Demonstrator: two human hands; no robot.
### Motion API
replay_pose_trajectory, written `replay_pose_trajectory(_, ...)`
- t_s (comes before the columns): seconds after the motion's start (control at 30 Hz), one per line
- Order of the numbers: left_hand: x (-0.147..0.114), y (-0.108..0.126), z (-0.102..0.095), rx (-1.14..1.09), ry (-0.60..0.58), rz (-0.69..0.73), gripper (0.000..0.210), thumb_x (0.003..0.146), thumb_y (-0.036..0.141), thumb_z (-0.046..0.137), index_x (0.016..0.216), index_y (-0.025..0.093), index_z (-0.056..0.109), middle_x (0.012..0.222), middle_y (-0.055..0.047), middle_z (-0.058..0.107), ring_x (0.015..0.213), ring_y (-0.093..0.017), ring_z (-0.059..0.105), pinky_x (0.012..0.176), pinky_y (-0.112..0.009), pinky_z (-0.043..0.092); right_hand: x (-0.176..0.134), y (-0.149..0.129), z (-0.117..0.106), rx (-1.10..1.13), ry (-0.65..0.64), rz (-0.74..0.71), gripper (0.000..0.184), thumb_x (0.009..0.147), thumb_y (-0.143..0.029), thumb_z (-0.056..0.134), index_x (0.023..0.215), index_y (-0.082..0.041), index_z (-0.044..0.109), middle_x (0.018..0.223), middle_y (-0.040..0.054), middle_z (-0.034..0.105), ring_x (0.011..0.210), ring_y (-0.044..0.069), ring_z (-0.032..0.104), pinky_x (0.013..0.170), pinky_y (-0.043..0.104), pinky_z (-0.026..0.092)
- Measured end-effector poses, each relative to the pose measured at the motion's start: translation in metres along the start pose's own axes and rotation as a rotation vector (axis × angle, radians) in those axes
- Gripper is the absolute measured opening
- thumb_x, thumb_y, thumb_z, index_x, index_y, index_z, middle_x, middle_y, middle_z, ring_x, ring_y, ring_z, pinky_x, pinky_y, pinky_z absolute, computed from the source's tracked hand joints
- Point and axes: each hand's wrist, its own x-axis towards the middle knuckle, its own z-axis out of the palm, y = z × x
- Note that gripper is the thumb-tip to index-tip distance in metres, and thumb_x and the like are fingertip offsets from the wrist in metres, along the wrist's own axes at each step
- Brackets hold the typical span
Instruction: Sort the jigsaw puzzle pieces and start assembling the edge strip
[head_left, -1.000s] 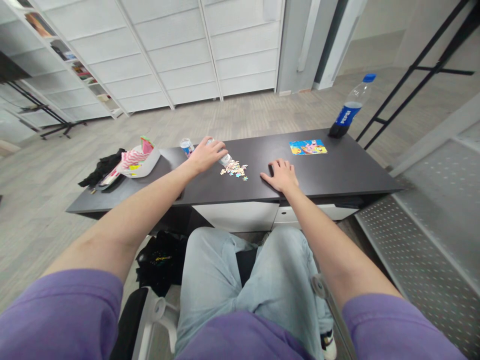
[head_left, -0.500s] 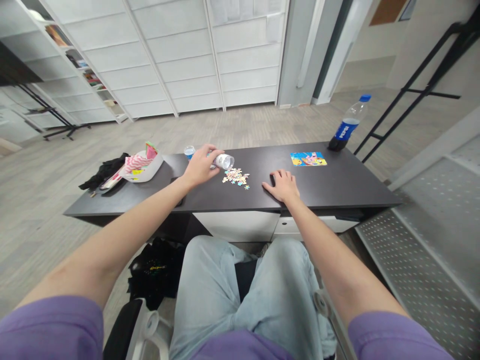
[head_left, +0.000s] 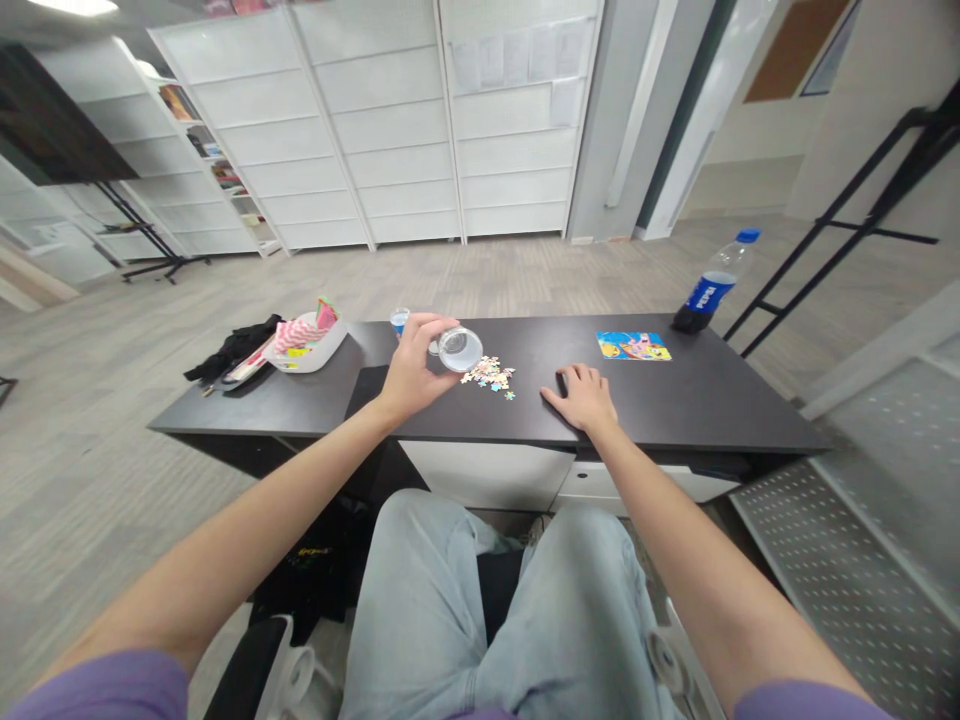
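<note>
My left hand [head_left: 418, 365] is closed around a small clear plastic jar [head_left: 460, 350], raised above the dark table. The jar's round open end points toward me, and I see no pieces inside. Just below and right of it lies a loose heap of small colourful jigsaw pieces [head_left: 489, 373]. My right hand [head_left: 585, 397] rests on the tabletop to the right of the heap, fingers spread and holding nothing visible. A small dark patch shows beside its index finger; I cannot make out whether it is an object or shadow.
A colourful cartoon picture card [head_left: 634, 346] lies at the right, near a Pepsi bottle [head_left: 709, 290]. Behind my left hand stands a blue-labelled clear bottle [head_left: 400, 321]. A white basket [head_left: 319, 350] with cloth and a black garment [head_left: 232, 350] sit at the left. The table [head_left: 712, 400] has a front edge near my knees.
The jar has turned from lying tilted over the pieces to facing me with its open end, lifted a little. My right hand stays in place. The view has tipped slightly upward.
</note>
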Motion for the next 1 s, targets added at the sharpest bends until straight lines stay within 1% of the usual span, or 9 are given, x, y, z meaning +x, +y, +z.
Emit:
replay_pose_trajectory(0.2,-0.002,-0.032,0.034,-0.050,-0.066,-0.320,0.053,0.131,0.055,0.063,0.175,0.027,0.070,0.176,-0.022,0.074,0.161,-0.033,0.077,0.123,-0.053,0.080,0.000,0.000,-0.001,0.017,0.008,-0.002,0.049,0.122,-0.053,0.067,0.161,-0.030,0.084,0.179,0.0278,0.073,0.168,0.055,0.066,0.143,0.073,0.051)
replay_pose_trajectory(0.27,-0.005,-0.048,0.049,-0.046,-0.072,-0.407,0.053,0.129,0.049,0.064,0.177,0.026,0.071,0.168,-0.023,0.079,0.148,-0.034,0.084,0.114,-0.053,0.083,0.000,0.000,-0.001,0.021,0.009,-0.004,0.047,0.121,-0.053,0.068,0.160,-0.033,0.084,0.178,0.0262,0.074,0.167,0.055,0.066,0.141,0.075,0.051)
replay_pose_trajectory(0.33,-0.011,-0.062,0.064,-0.041,-0.077,-0.487,0.055,0.125,0.044,0.069,0.176,0.028,0.075,0.150,-0.022,0.086,0.135,-0.038,0.088,0.108,-0.060,0.083,0.000,0.000,-0.002,0.021,0.012,-0.007,0.045,0.121,-0.053,0.069,0.159,-0.037,0.085,0.176,0.0238,0.076,0.166,0.055,0.067,0.140,0.076,0.052)
replay_pose_trajectory(0.43,-0.020,-0.075,0.081,-0.033,-0.092,-0.571,0.056,0.118,0.043,0.076,0.172,0.025,0.079,0.140,-0.023,0.088,0.131,-0.044,0.089,0.108,-0.068,0.081,0.000,0.000,-0.002,0.013,0.014,-0.006,0.043,0.121,-0.053,0.069,0.158,-0.039,0.085,0.175,0.0230,0.076,0.166,0.054,0.068,0.139,0.075,0.053)
replay_pose_trajectory(0.57,-0.025,-0.080,0.096,-0.048,-0.077,-0.612,0.062,0.116,0.042,0.078,0.177,0.028,0.074,0.144,-0.021,0.086,0.139,-0.043,0.087,0.115,-0.066,0.080,-0.001,-0.002,-0.003,0.001,0.009,0.002,0.042,0.121,-0.053,0.071,0.158,-0.038,0.086,0.174,0.0229,0.077,0.166,0.052,0.069,0.142,0.072,0.053)
replay_pose_trajectory(0.7,-0.023,-0.074,0.102,-0.036,-0.060,-0.624,0.082,0.117,0.038,0.077,0.195,0.025,0.057,0.162,-0.028,0.078,0.155,-0.048,0.081,0.127,-0.076,0.075,-0.002,-0.003,-0.005,-0.014,0.003,0.013,0.043,0.122,-0.054,0.070,0.159,-0.038,0.084,0.175,0.0213,0.076,0.168,0.051,0.068,0.143,0.069,0.054)
replay_pose_trajectory(0.83,-0.036,-0.047,0.107,0.032,-0.030,-0.628,0.118,0.113,0.040,0.085,0.211,0.017,0.023,0.189,-0.040,0.055,0.185,-0.062,0.056,0.151,-0.098,0.047,-0.002,-0.004,-0.006,-0.027,-0.003,0.015,0.041,0.122,-0.053,0.071,0.158,-0.040,0.085,0.174,0.0204,0.078,0.166,0.050,0.070,0.142,0.069,0.055)
replay_pose_trajectory(0.9,-0.045,-0.025,0.115,0.030,-0.039,-0.561,0.124,0.115,0.043,0.083,0.214,0.022,0.012,0.194,-0.038,0.052,0.190,-0.060,0.051,0.156,-0.096,0.043,-0.002,-0.005,-0.006,-0.035,-0.004,0.013,0.041,0.122,-0.053,0.070,0.158,-0.041,0.085,0.174,0.0193,0.078,0.167,0.050,0.070,0.142,0.069,0.055)
replay_pose_trajectory(1.0,-0.048,0.007,0.136,-0.012,-0.154,-0.384,0.132,0.113,0.063,0.088,0.216,0.026,0.014,0.199,-0.035,0.052,0.192,-0.058,0.052,0.153,-0.086,0.053,-0.002,-0.007,-0.007,-0.053,-0.005,0.018,0.041,0.122,-0.051,0.070,0.159,-0.041,0.086,0.176,0.0190,0.077,0.167,0.049,0.070,0.142,0.069,0.055)
